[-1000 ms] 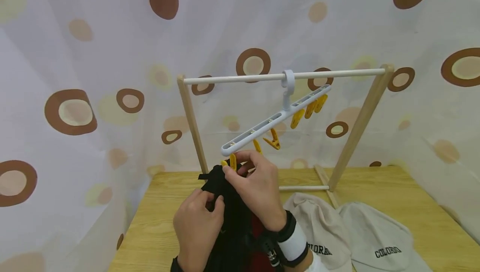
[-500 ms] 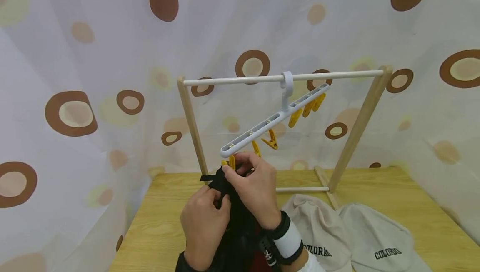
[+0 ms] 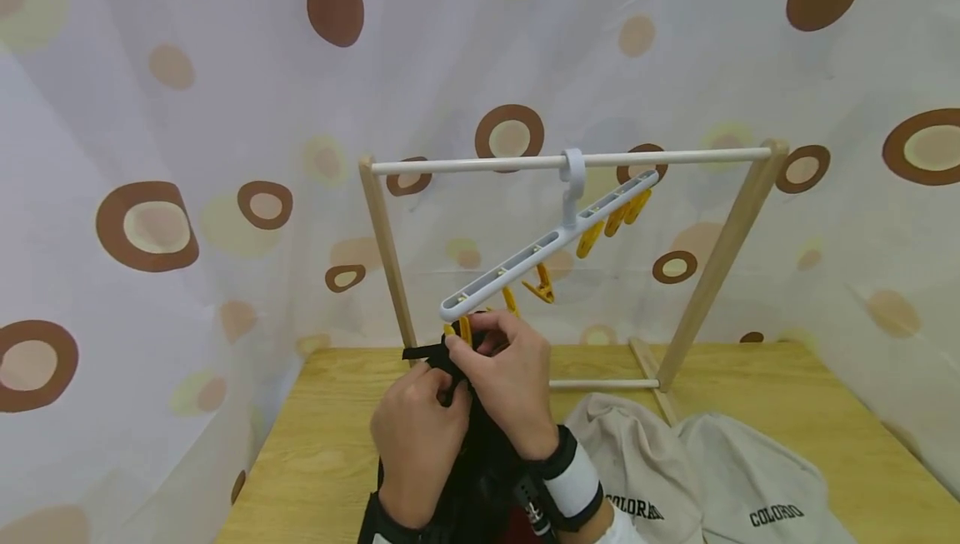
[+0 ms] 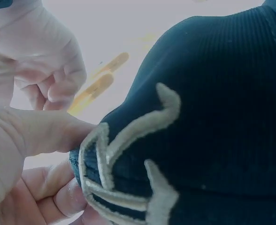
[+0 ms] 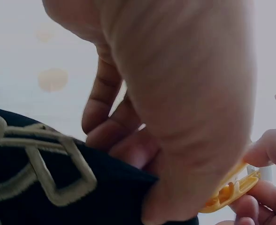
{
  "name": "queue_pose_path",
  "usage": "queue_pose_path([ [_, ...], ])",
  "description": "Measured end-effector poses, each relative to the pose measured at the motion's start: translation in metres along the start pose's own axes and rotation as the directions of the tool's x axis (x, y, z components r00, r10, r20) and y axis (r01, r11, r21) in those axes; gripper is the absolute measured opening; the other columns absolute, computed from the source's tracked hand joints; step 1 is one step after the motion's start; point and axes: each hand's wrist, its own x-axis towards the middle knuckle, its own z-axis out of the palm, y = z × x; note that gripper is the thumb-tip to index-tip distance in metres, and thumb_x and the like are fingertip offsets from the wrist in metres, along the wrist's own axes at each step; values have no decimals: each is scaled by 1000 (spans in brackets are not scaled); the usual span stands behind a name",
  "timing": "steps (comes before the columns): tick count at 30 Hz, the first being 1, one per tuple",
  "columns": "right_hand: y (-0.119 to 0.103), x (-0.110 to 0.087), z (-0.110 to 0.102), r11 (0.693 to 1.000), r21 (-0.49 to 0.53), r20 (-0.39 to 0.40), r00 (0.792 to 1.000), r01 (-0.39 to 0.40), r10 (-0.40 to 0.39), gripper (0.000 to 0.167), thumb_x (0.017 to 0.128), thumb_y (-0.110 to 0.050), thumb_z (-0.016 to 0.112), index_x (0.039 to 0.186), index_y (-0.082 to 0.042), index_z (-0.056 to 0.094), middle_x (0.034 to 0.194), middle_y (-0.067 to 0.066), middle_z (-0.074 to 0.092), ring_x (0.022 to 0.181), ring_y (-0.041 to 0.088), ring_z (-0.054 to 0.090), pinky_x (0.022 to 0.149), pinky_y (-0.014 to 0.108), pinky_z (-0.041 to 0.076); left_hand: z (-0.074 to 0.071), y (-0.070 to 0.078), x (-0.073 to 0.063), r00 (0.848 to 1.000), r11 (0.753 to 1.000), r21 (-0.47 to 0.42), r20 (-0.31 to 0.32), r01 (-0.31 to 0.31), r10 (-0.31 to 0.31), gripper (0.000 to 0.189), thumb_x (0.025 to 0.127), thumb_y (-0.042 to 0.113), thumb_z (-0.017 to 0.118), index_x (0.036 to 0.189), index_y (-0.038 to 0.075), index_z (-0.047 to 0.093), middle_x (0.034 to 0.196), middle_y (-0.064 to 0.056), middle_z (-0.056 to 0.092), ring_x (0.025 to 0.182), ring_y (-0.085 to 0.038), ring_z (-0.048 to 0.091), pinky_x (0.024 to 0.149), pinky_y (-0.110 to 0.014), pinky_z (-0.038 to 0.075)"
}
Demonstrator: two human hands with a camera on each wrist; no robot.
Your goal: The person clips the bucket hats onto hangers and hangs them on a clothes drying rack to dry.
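Note:
My left hand [image 3: 422, 436] pinches the edge of a black ribbed cap [image 4: 213, 117] with beige embroidered lettering, thumb on one side and fingers on the other. A thin black strap [image 3: 422, 352] sticks out leftward near the cap's top. My right hand [image 3: 510, 386] pinches a yellow clothespin [image 5: 232, 192] between thumb and fingers, at the near end of a white clip hanger [image 3: 517, 269]. The cap's top reaches up beside that clothespin. In the right wrist view, my left hand covers the part of the cap closest to the clothespin.
The hanger hooks over the white bar [image 3: 480, 164] of a wooden rack [image 3: 712, 277]. Several other yellow clothespins [image 3: 589, 239] hang along it. Two beige caps [image 3: 750, 461] marked COLORADO lie on the wooden table [image 3: 322, 419] at right. Dark red fabric [image 3: 519, 525] shows below the black cap.
My left hand has moved right and slightly up, closer to the right hand, its grip now nearer the clothespin. My right hand stays on the clothespin.

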Motion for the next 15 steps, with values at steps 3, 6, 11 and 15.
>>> queue_pose_path([
  [3,0,0,0,1000,19,5,1000,-6,6,17,77,-10,80,92,-5,73,78,11,69,64,9,57,59,21,49,0,2,1,1000,1000,-4,-16,-17,17,17,71,16,82,61,11,70,60,3,57,53,-13,53,47,-23,35],
  [6,0,1,0,999,35,14,1000,-16,16,15,78,-9,79,90,-4,72,79,11,69,66,9,59,61,21,50,0,3,2,999,1000,0,-22,-26,26,17,70,16,83,60,11,70,59,2,56,52,-13,53,46,-22,33],
  [11,0,2,0,998,54,14,1000,-26,26,14,78,-8,78,89,-4,71,79,12,69,66,10,59,61,21,49,0,4,2,999,1000,3,-24,-27,27,19,70,17,83,60,10,69,58,1,56,50,-13,52,45,-21,31],
  [15,-1,2,1,998,66,2,1000,-21,21,14,78,-6,78,90,-4,71,81,13,70,64,10,59,60,21,49,1,5,2,999,999,4,-35,-32,32,19,72,16,81,59,10,69,57,1,55,48,-12,50,45,-20,28],
])
